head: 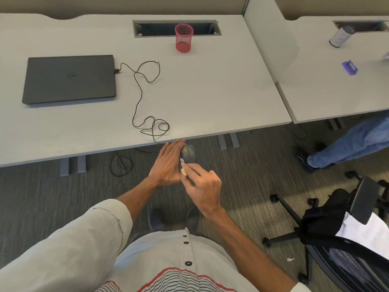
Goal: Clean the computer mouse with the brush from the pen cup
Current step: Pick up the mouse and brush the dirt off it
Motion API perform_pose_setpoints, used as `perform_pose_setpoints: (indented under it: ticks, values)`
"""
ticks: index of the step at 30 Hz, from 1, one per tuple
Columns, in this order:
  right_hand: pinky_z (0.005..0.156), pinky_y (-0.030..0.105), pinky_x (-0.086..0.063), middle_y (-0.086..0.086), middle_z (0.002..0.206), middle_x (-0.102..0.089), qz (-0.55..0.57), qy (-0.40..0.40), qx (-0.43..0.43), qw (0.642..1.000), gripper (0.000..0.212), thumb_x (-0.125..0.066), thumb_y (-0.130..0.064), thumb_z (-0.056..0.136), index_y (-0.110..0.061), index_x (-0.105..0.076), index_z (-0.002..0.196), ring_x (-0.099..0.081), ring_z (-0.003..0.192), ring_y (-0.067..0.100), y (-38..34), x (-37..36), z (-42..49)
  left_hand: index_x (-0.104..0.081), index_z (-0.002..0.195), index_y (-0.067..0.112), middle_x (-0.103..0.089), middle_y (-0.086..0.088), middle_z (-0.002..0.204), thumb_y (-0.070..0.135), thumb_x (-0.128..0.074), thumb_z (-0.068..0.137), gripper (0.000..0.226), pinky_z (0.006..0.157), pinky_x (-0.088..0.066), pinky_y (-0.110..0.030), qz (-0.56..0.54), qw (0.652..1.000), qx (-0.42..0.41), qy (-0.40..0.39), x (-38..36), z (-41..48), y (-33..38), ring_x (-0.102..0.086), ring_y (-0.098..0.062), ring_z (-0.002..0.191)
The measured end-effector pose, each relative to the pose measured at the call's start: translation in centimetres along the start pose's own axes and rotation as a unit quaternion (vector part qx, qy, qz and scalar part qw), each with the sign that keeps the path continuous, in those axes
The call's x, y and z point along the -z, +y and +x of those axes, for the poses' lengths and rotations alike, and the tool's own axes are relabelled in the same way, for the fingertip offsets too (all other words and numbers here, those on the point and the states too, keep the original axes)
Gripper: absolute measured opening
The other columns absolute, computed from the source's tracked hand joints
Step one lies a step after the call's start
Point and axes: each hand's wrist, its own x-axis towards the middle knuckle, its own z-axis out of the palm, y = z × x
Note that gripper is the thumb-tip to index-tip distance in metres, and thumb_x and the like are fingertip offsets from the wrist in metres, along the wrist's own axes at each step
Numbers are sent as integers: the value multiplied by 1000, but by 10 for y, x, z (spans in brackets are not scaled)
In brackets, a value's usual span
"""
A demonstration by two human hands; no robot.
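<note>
Grey desk [210,91], closed laptop [69,79], looping black cable [139,95], red pen cup [183,39]

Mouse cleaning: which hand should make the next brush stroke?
Right. The right hand pinches the brush, its tip at the mouse; the left hand holds the mouse.
</note>
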Motion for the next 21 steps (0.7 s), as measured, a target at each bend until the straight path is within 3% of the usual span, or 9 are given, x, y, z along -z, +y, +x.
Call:
perform_pose_setpoints:
  ticks: [4,9,13,21]
  values:
    - [60,26,-38,-5,115,-83,-24,20,-35,999,24,-79,-25,99,-16,-85,120,-75,81,12,10,2,18,-27,168,11,-28,-3,178,67,-80,85,114,141,-10,-48,0,1000,1,7,0,1,1,-20,-20,170]
    - [58,29,-47,-3,116,-83,-15,-15,-11,1000,25,-80,-26,98,-16,-84,120,-76,79,14,9,-5,18,-26,169,12,-28,-3,178,59,-80,88,107,141,-10,-47,-10,1000,5,5,0,3,1,-20,-20,170]
    - [65,20,-33,-5,115,-83,7,-39,16,999,24,-80,-30,99,-17,-85,118,-75,78,13,3,-12,9,-23,170,10,-22,-4,180,61,-78,89,110,141,-7,-46,1,1000,2,-8,1,5,-3,-16,-21,171]
    - [59,24,-39,-5,116,-83,-2,18,-22,1000,24,-76,-28,102,-16,-85,121,-74,79,12,16,-6,31,-24,171,12,-24,0,181,59,-83,85,114,141,-12,-48,-24,999,17,13,3,7,-3,-18,-18,171]
